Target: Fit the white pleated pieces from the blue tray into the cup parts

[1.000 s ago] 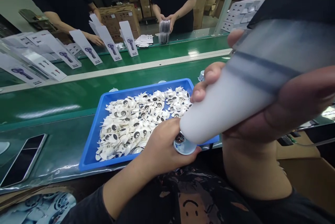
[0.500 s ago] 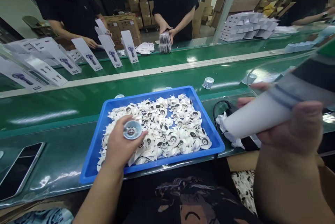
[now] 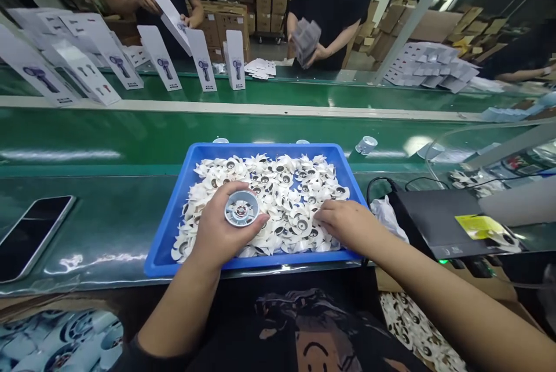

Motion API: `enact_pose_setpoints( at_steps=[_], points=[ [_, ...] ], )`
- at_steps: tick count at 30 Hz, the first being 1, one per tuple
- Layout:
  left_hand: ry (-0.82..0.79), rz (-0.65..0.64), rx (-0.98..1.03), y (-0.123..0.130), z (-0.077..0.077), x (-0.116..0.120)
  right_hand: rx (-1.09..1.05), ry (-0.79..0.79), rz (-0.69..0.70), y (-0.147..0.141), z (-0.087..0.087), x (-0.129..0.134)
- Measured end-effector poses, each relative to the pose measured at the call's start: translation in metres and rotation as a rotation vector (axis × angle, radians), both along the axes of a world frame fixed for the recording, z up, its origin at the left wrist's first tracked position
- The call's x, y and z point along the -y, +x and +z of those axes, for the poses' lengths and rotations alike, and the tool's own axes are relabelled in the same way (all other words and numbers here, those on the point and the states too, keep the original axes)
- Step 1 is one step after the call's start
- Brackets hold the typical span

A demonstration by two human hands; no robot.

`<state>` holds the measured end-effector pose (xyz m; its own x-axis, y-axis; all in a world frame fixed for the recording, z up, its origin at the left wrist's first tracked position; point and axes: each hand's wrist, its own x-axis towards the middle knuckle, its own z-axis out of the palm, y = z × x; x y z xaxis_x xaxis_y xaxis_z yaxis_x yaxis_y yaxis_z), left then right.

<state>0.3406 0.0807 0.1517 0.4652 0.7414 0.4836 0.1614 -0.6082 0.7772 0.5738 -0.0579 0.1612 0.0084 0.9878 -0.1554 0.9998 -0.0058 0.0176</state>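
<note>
A round light-blue housing with a small motor inside is gripped by my left hand, its open end facing up. That hand is over the left part of a blue tray full of white fan blades with dark hubs. At the tray's right side, my right hand reaches into the blades, fingers bent and together. Its fingertips touch the blades, and what they hold, if anything, is hidden.
A phone lies left. Right are a black box and a white cylinder. Across the green belt stand printed boxes; two people work there. A blue cup-shaped part lies behind the tray.
My right hand has let go of the white cylinder and moved left into the blades. My left hand still holds the housing. The view has shifted, and a person opposite has lifted a printed box.
</note>
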Motion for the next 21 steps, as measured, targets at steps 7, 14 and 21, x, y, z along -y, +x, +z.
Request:
enact_pose_setpoints(
  at_steps=[7, 14, 21],
  points=[
    [-0.075, -0.080, 0.005, -0.001, 0.001, 0.004, 0.120, -0.105, -0.211, -0.026, 0.010, -0.006],
    [-0.117, -0.152, 0.065, -0.005, -0.011, 0.003, -0.191, 0.051, -0.397, -0.023, 0.007, -0.008],
    [-0.152, -0.261, 0.064, -0.006, -0.005, 0.006, -1.146, 0.235, -0.427, -0.042, 0.017, -0.008]
  ],
)
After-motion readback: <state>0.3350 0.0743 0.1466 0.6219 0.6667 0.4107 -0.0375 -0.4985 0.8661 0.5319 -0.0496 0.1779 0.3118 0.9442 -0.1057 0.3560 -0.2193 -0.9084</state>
